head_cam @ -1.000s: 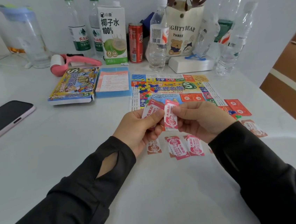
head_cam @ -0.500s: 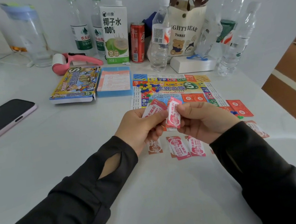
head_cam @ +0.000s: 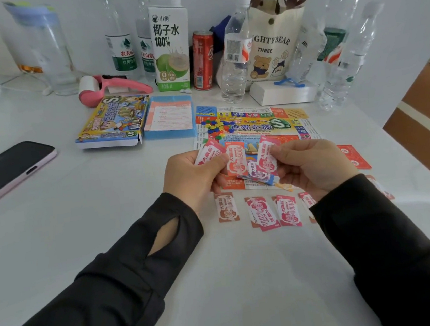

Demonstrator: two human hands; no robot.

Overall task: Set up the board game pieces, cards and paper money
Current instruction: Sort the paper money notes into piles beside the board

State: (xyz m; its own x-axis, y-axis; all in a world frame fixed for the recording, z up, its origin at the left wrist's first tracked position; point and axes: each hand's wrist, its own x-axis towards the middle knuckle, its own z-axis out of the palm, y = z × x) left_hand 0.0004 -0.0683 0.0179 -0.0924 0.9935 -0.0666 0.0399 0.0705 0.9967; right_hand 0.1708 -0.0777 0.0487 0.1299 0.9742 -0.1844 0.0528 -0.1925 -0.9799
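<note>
The left grip (head_cam: 196, 176) holds fanned pink paper banknotes (head_cam: 209, 155); the right grip (head_cam: 312, 166) pinches one pink note (head_cam: 266, 157); peel singly, laying each flat on the white desk (head_cam: 109, 227).

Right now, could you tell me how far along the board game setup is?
Done: the game board is unfolded, with a row of paper bills laid in front. In hand: the left hand holds several bills; the right hand pinches one pink bill. Left: laying those out and sorting the coloured pieces heaped on the board.
</note>
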